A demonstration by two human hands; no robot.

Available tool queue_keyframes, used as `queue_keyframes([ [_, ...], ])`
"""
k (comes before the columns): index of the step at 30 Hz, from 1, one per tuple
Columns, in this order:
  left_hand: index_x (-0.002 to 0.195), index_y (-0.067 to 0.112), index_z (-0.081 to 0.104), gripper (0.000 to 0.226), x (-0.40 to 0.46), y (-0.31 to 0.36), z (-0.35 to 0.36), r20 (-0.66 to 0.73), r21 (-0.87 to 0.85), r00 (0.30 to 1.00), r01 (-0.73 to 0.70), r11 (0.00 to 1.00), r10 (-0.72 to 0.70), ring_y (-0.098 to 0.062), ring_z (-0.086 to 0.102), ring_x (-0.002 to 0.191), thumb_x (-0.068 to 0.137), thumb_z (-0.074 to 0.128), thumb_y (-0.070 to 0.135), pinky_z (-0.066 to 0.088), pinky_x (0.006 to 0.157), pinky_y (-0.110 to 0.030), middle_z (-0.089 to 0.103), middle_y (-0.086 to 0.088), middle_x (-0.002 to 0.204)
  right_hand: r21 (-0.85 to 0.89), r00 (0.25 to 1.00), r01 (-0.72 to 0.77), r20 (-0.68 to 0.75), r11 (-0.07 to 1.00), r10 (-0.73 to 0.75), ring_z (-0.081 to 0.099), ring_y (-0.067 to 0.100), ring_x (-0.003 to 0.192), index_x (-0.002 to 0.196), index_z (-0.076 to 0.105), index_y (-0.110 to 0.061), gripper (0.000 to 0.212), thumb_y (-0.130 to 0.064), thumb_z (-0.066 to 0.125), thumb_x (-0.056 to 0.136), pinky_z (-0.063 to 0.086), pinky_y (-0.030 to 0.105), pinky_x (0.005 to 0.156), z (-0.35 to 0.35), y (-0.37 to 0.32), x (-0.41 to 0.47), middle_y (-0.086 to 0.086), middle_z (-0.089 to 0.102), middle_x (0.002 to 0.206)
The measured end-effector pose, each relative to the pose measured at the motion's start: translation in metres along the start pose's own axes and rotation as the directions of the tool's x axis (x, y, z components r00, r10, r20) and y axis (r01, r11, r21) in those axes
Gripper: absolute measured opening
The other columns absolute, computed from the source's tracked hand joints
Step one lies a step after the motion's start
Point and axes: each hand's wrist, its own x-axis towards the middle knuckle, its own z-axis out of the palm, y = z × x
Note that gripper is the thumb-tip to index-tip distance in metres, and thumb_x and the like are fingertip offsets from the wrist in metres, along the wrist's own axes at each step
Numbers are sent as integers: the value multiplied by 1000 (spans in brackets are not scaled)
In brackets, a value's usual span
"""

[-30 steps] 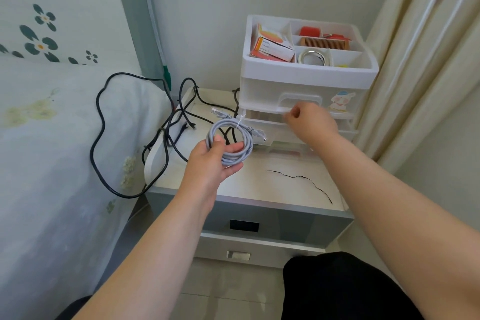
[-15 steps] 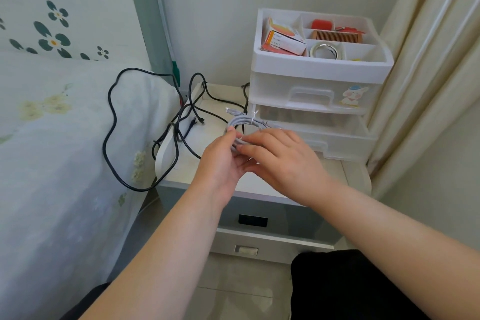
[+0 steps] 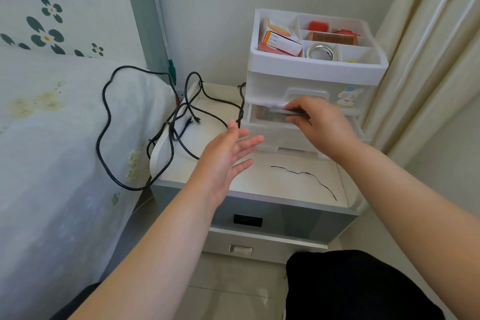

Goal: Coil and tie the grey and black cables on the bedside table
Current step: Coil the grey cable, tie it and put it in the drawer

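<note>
Grey cable (image 3: pixel 280 111): a blurred bundle at the open middle drawer (image 3: pixel 262 122) of the white plastic organizer (image 3: pixel 311 78), pinched between the thumb and fingers of the right hand (image 3: pixel 322 127).
Black cable (image 3: pixel 106 122): loose and uncoiled, looping over the bed cover (image 3: pixel 52 138) and across the left part of the bedside table (image 3: pixel 259 182).
Left hand (image 3: pixel 226 158): palm up above the table, fingers spread and relaxed, holding nothing.
Thin black tie (image 3: pixel 304 173): lying alone on the tabletop, near the front right.
Organizer top tray: an orange-and-white box (image 3: pixel 281 43), a comb (image 3: pixel 333 38) and a roll of tape (image 3: pixel 322 52) in separate compartments.
Curtain (image 3: pixel 428 60): hanging just right of the organizer.
</note>
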Motion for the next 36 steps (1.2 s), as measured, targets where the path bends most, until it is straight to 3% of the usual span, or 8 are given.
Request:
queue_keyframes([
  [5, 118, 14, 56, 45, 1, -1, 3, -18, -3, 1000, 0, 1000, 0, -14, 62, 112, 98, 36, 50, 47, 100, -41, 73, -1, 108, 69, 985, -86, 155, 994, 75, 57, 14, 88, 103, 65, -17, 14, -19, 58, 91, 39, 25, 72, 11, 7, 2, -9, 63, 90],
  [9, 117, 15, 57, 45, 2, -3, 5, -35, 38, 999, -13, 999, 15, -12, 62, 111, 98, 38, 51, 48, 99, -40, 73, 0, 107, 17, 976, -60, 210, 998, 55, 59, 14, 99, 112, 65, -20, 26, -33, 50, 96, 42, 27, 81, 14, 5, 0, -6, 67, 107],
  [12, 117, 16, 58, 45, 3, -3, 5, -51, 58, 999, -13, 998, 16, -11, 62, 111, 97, 38, 52, 48, 98, -40, 73, 1, 107, -86, 968, -16, 249, 996, 37, 56, 15, 110, 123, 60, -23, 39, -45, 53, 91, 43, 28, 88, 14, 6, -2, -6, 64, 118],
  [19, 114, 17, 59, 45, 1, -4, 5, -60, 96, 998, -17, 995, 22, -12, 62, 110, 97, 37, 52, 49, 97, -40, 73, 1, 108, -378, 970, 129, 241, 917, -37, 48, 26, 110, 118, 61, -16, 35, -34, 38, 100, 43, 36, 85, 22, -1, -1, 3, 63, 115],
  [24, 111, 18, 61, 45, 1, -2, 5, -60, 131, 998, -29, 991, 37, -11, 63, 109, 97, 36, 53, 50, 96, -39, 73, 2, 108, -55, 954, -192, 224, 980, 199, 55, 19, 103, 110, 69, -20, 24, -29, 52, 95, 43, 29, 84, 18, -4, 4, -2, 68, 104],
  [28, 111, 17, 60, 45, 1, -3, 7, -63, 154, 996, -47, 987, 57, -10, 63, 109, 98, 35, 51, 50, 96, -39, 73, 3, 107, 314, 873, -472, 294, 824, 389, 59, 12, 83, 92, 72, -16, 10, -23, 68, 85, 46, 26, 75, 9, 0, 14, 0, 69, 89],
  [32, 108, 17, 61, 43, 1, -2, 5, -73, 162, 993, -79, 984, 92, -9, 64, 107, 99, 34, 49, 50, 95, -38, 74, 5, 104, 27, 951, -265, 169, 964, 257, 53, 17, 80, 93, 69, -13, 29, -40, 59, 89, 36, 25, 66, 20, -3, 0, 1, 63, 86],
  [36, 109, 16, 62, 43, 1, -2, 2, -98, 163, 991, -79, 984, 95, -9, 64, 106, 100, 33, 47, 51, 95, -38, 74, 5, 103, -161, 956, -63, 273, 985, 106, 53, 24, 107, 113, 63, -11, 37, -39, 59, 89, 33, 25, 77, 24, 1, -6, 7, 59, 109],
])
